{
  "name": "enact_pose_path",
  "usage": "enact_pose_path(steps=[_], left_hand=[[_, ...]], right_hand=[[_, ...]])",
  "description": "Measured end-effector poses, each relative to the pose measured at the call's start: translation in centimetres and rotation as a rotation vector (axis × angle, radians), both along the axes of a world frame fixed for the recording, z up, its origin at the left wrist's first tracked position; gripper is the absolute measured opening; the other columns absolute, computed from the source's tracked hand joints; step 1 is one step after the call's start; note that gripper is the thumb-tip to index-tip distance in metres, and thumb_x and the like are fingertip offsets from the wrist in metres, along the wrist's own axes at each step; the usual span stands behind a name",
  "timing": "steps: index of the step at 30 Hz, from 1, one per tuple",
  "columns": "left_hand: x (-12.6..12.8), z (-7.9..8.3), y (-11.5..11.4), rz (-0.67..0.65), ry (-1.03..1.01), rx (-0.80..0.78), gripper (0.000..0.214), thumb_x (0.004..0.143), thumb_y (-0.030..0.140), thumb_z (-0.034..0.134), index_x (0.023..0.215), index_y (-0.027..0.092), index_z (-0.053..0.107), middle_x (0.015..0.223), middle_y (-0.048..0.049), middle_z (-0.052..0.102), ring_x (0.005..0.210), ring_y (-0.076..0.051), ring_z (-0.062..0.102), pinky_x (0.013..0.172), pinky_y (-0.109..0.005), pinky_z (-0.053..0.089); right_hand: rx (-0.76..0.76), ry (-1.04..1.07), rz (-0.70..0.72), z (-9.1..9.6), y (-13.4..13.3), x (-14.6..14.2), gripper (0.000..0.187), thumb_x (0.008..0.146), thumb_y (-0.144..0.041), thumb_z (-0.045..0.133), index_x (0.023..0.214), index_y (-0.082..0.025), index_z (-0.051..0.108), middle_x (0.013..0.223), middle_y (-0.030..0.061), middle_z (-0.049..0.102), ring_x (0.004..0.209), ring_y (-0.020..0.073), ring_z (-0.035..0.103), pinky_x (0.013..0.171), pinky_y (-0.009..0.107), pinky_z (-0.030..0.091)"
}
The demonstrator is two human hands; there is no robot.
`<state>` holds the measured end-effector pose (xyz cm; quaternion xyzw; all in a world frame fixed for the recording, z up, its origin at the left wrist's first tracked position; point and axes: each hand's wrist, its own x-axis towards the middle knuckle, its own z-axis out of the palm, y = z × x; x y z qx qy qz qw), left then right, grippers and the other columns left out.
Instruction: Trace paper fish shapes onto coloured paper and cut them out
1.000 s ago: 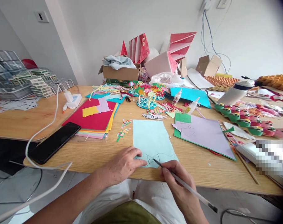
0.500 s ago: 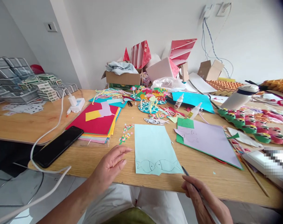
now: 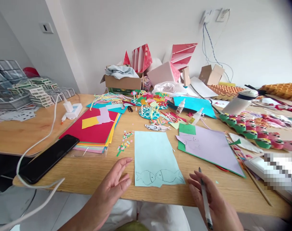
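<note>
A light blue sheet of paper (image 3: 150, 154) lies on the wooden table in front of me, with two outlined fish (image 3: 158, 177) drawn nose to nose along its near edge. At the sheet's left side, my left hand (image 3: 117, 179) is open and holds nothing, its fingers slightly bent. My right hand (image 3: 208, 199), to the right of the sheet, holds a pen (image 3: 205, 199) that lies across the fingers, its dark tip pointing away from me. Neither hand appears to touch the sheet. Beyond its far edge are some cut-out paper fish (image 3: 157, 127).
Left of the sheet lie a black phone (image 3: 48, 157), a white cable (image 3: 37, 141) and a stack of coloured paper (image 3: 95, 133). To the right are a purple sheet (image 3: 213, 147), glue bottles (image 3: 196, 116) and a white tumbler (image 3: 241, 102). Boxes (image 3: 124, 81) stand at the back.
The pen has turned in my right hand, its tip now away from the sheet and pointing forward. My left hand sits slightly lower. The view has shifted a little.
</note>
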<state>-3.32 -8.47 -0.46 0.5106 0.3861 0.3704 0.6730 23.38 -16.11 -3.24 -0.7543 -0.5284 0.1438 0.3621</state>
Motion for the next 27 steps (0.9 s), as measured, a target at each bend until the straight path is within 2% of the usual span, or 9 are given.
enact_pose_path(steps=[8, 13, 20, 22, 27], left_hand=[[1.5, 0.6, 0.7, 0.006, -0.066, -0.039, 0.044, 0.079, 0.035, 0.056, 0.120, 0.029, 0.044, 0.140, -0.0031, 0.032, 0.133, -0.022, 0.015, 0.103, -0.041, 0.027], [1.4, 0.9, 1.3, 0.071, -0.114, -0.106, 0.045, 0.077, 0.034, 0.057, 0.120, 0.028, 0.044, 0.139, -0.0034, 0.033, 0.132, -0.021, 0.017, 0.104, -0.041, 0.025], [1.9, 0.5, 1.6, 0.036, -0.228, -0.250, 0.035, 0.081, 0.028, 0.054, 0.116, 0.029, 0.049, 0.141, -0.0002, 0.026, 0.128, -0.022, 0.027, 0.096, -0.040, 0.039], [1.8, 0.4, 1.7, 0.046, -0.243, -0.264, 0.036, 0.080, 0.028, 0.054, 0.116, 0.029, 0.049, 0.141, -0.0002, 0.027, 0.127, -0.022, 0.029, 0.097, -0.039, 0.038], [0.7, 0.4, 2.3, 0.150, -0.199, -0.211, 0.043, 0.078, 0.029, 0.058, 0.120, 0.029, 0.047, 0.138, -0.0004, 0.035, 0.130, -0.017, 0.024, 0.107, -0.033, 0.023]], right_hand=[[-0.075, -0.029, 0.017, 0.2, 1.2, -0.8, 0.031, 0.082, -0.041, 0.041, 0.110, -0.026, 0.043, 0.109, 0.0103, 0.065, 0.089, 0.0206, 0.066, 0.062, 0.028, 0.056], [-0.080, -0.044, 0.020, -0.2, 1.5, -0.7, 0.031, 0.082, -0.040, 0.042, 0.110, -0.025, 0.044, 0.104, 0.0114, 0.066, 0.082, 0.0217, 0.068, 0.061, 0.030, 0.054], [-0.066, -0.025, 0.056, -0.3, 1.8, -0.8, 0.029, 0.083, -0.037, 0.042, 0.110, -0.025, 0.043, 0.105, 0.0107, 0.066, 0.081, 0.0200, 0.068, 0.060, 0.028, 0.054], [-0.066, -0.007, 0.056, -0.2, 1.8, -0.8, 0.030, 0.083, -0.037, 0.041, 0.110, -0.025, 0.043, 0.106, 0.0108, 0.066, 0.081, 0.0195, 0.068, 0.060, 0.028, 0.054], [-0.020, 0.069, 0.030, -0.1, 1.8, -0.3, 0.031, 0.079, -0.035, 0.048, 0.108, -0.024, 0.048, 0.102, 0.0110, 0.068, 0.081, 0.0199, 0.068, 0.058, 0.025, 0.055]])
